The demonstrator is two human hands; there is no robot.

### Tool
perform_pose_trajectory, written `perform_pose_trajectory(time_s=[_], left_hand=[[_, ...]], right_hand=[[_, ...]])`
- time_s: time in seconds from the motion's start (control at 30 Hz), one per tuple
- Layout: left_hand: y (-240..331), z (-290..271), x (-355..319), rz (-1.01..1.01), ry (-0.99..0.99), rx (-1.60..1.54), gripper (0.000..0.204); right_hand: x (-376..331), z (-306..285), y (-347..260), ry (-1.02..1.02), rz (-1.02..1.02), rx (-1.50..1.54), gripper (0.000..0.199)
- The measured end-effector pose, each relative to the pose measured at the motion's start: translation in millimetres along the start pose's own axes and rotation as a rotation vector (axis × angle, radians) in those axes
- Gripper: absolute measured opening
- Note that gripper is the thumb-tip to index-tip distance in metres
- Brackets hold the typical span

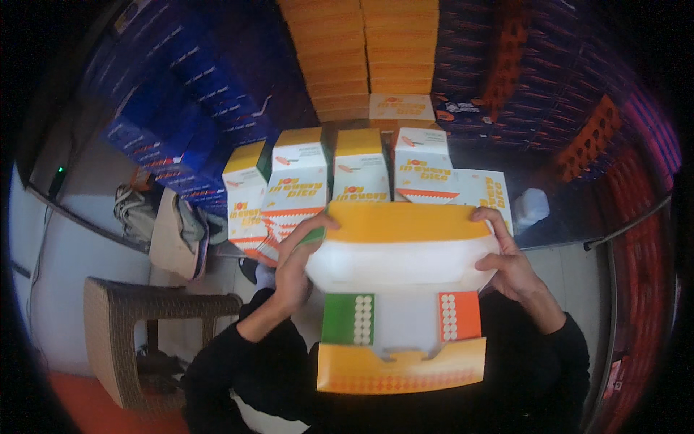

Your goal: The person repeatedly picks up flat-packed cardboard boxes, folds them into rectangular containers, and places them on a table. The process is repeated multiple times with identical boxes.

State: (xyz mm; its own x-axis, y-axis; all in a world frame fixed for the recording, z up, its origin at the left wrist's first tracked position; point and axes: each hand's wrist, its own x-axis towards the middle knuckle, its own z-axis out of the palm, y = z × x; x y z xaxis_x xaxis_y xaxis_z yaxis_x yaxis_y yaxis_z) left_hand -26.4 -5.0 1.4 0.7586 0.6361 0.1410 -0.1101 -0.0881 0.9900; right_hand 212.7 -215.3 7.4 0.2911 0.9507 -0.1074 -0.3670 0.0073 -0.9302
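Observation:
Between my hands is an open cardboard box [405, 262] with a white inside, held up in front of my body. Its yellow panel is at the far side; a yellow flap with a slotted edge hangs toward me, between green and orange side flaps. My left hand [293, 271] grips the left end, fingers curled around the green side. My right hand [512, 262] holds the right end, with a finger on the top corner and the thumb against the white inside. Just beyond stands a row of white cartons [295, 181] with yellow tops and orange zigzag bands.
Blue boxes [173, 123] are stacked at the left, yellow boxes [329, 58] at the back, and dark boxes [470, 58] at the right. A white container [532, 207] sits on the dark table [564, 220]. A woven stool [116, 340] stands at lower left, near a bag [135, 212].

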Motion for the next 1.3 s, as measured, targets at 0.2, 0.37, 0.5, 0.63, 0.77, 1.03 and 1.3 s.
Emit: perform_pose_trajectory(time_s=[0.2,0.37,0.5,0.63,0.77,1.03,1.3], left_hand=[[-2,17,12,-0.168,-0.002,-0.094,0.074],[-11,25,14,-0.272,-0.299,0.288,0.103],[-18,27,11,-0.316,-0.259,0.278,0.09],[-22,35,12,-0.201,-0.134,0.293,0.086],[-23,48,16,-0.118,-0.027,0.414,0.085],[-9,37,16,-0.227,-0.02,0.185,0.076],[-11,30,9,0.269,-0.045,0.345,0.054]], right_hand=[[4,8,-3,0.153,-0.025,-0.047,0.076],[5,10,-11,0.206,-0.21,-0.326,0.076],[6,14,-11,0.25,-0.369,-0.446,0.08],[13,25,0,0.302,-0.355,-0.404,0.113],[28,35,13,0.397,-0.425,-0.833,0.125],[20,3,1,0.471,-0.238,-0.521,0.068],[19,-2,8,0.407,-0.715,-0.868,0.042]])
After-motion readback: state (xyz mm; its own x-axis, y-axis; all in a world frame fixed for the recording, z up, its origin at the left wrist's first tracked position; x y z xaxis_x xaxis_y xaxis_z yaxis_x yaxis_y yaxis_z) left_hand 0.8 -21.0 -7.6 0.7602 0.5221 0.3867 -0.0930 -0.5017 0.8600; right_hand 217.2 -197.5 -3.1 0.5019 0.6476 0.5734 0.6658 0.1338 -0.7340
